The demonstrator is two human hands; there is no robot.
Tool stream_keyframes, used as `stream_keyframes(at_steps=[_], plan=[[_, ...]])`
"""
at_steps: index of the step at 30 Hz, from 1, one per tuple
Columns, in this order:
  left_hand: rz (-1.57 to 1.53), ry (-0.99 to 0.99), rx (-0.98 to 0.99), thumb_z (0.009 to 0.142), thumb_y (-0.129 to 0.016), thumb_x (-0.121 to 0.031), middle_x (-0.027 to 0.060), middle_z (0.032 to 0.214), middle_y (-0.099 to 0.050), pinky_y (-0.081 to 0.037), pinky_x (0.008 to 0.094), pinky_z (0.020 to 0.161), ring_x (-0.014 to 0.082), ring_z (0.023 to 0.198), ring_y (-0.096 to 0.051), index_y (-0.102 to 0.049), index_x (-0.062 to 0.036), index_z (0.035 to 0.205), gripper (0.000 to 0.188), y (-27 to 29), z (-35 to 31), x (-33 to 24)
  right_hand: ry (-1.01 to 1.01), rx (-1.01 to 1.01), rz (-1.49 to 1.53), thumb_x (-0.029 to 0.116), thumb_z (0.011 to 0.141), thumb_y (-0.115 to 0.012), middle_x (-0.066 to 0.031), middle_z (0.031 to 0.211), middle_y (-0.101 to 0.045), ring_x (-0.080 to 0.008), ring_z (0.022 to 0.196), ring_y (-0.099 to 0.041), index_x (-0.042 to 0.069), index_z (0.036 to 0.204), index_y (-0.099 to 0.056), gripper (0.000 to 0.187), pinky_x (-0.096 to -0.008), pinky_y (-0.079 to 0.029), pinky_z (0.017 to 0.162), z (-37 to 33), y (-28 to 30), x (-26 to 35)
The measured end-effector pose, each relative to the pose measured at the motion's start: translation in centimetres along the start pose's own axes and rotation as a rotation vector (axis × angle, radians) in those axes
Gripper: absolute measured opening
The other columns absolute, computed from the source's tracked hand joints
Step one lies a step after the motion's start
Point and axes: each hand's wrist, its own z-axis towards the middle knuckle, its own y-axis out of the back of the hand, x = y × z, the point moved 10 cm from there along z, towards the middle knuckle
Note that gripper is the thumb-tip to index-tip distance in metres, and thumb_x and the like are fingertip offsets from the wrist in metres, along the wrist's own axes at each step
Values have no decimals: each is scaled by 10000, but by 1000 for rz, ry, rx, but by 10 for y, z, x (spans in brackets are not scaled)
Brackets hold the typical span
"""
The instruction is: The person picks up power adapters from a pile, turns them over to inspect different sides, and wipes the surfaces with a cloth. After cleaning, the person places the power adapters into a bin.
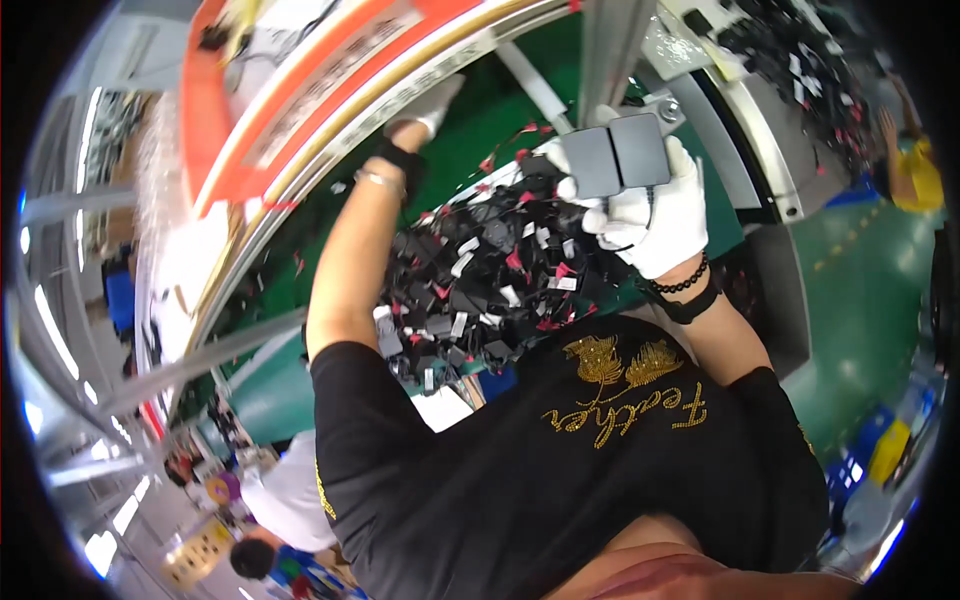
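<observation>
Looking down through the head camera, I am seeing my right hand point(655, 215), in a white glove, gripping two flat dark grey rectangular blocks point(618, 155) side by side, fingers wrapped round their lower edge and a thin black cord trailing below. The pair's long axis is running roughly left to right, tilting up slightly toward the right, broad faces turned to the camera. My left hand point(428, 105), also gloved, is reaching far up toward a long orange and white sign strip point(330, 80) along the curved rail; I cannot tell how far it is open or whether it is holding anything. Between my arms a heap of black parts with white and red tags point(480, 285) is lying on the green table point(470, 125), directly under the blocks.
</observation>
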Motion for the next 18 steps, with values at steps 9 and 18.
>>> stream_keyframes(at_steps=[9, 18], plan=[[365, 49, -86, 704, -682, -422, 153, 1110, -623, -473, 445, 877, 350, 1023, -587, -565, -148, 1175, 557, -132, 105, 72, 74, 7, 77, 623, 896, -277, -297, 1204, -511, -413, 814, -594, 118, 1378, -363, 703, -281, -410, 418, -31, -15, 8], [903, -636, 362, 812, -483, -107, 180, 860, -663, -521, 376, 711, 291, 830, -646, -685, -31, 769, 219, -183, 31, 88, 248, -43, -151, 656, 872, -279, -270, 1080, -562, -305, 704, -612, 39, 1269, -397, 743, -345, -475, 509, -76, -64, 62]])
